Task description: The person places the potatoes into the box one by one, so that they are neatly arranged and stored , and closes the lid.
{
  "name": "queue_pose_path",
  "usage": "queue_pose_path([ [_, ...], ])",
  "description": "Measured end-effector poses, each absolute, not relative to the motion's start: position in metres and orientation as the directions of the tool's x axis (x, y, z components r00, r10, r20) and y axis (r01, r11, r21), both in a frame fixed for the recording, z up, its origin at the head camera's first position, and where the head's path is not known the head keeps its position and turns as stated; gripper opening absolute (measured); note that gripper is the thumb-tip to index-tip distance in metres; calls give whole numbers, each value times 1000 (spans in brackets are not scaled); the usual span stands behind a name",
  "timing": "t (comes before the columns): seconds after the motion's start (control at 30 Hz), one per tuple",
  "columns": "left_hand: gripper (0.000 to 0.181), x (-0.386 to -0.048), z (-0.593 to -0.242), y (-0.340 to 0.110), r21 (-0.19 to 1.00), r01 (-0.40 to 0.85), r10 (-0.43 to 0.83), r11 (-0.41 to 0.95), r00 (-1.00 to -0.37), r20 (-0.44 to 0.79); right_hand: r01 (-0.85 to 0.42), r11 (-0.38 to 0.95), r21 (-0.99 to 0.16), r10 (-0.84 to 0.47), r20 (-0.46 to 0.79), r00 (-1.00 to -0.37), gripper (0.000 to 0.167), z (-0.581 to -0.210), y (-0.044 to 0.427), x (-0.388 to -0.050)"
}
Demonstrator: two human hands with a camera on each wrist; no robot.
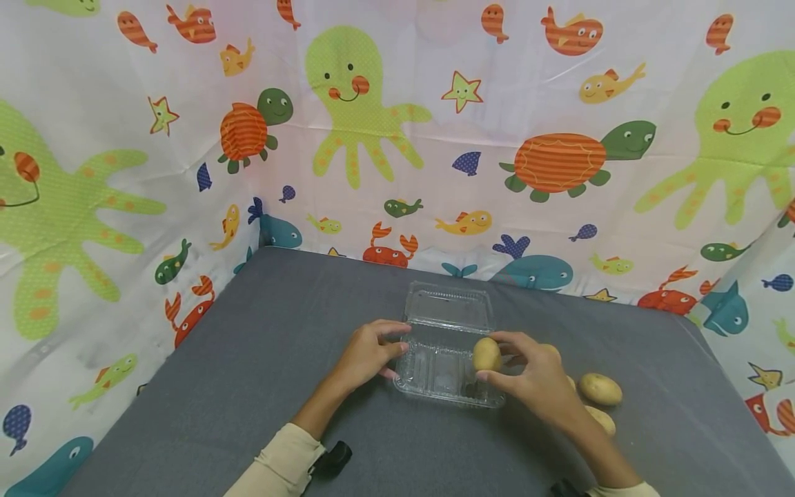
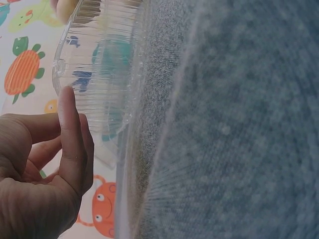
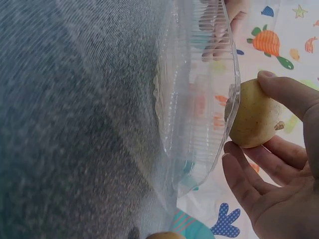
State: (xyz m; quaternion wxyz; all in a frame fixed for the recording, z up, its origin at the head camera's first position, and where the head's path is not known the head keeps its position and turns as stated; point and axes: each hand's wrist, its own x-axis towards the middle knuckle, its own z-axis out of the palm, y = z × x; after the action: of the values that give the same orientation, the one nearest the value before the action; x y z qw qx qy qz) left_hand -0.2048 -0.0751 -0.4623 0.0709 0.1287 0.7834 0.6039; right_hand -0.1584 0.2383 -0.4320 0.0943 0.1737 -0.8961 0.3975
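A clear plastic clamshell container [image 1: 428, 395] lies with its lid [image 1: 448, 307] folded back, away from me. My right hand [image 1: 537, 376] holds a potato [image 1: 487, 355] between thumb and fingers over the right part of the container's base. In the right wrist view, that potato [image 3: 255, 117] is at the height of the rim, against or just beyond it; contact is hard to tell. At the container's left side, my left hand [image 1: 368, 355] rests its fingertips by the rim. A fairly straight finger [image 2: 71, 129] touches the rim in the left wrist view.
Several more potatoes [image 1: 600, 389] lie on the grey tabletop [image 1: 261, 386] right of the container, partly hidden behind my right hand and forearm. A curtain [image 1: 428, 138] printed with sea animals hangs along the table's back and sides.
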Motion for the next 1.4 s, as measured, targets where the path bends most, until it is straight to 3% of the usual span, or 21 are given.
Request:
queue_pose_path([
  [0.43,36,-205,-463,-75,967,112,288,229,-957,43,-344,563,-751,-255,239,-937,70,-436,222,-162],
  [1.4,35,-205,-463,-74,965,117,276,236,-960,49,-309,585,-750,-266,182,-947,69,-441,189,-173],
])
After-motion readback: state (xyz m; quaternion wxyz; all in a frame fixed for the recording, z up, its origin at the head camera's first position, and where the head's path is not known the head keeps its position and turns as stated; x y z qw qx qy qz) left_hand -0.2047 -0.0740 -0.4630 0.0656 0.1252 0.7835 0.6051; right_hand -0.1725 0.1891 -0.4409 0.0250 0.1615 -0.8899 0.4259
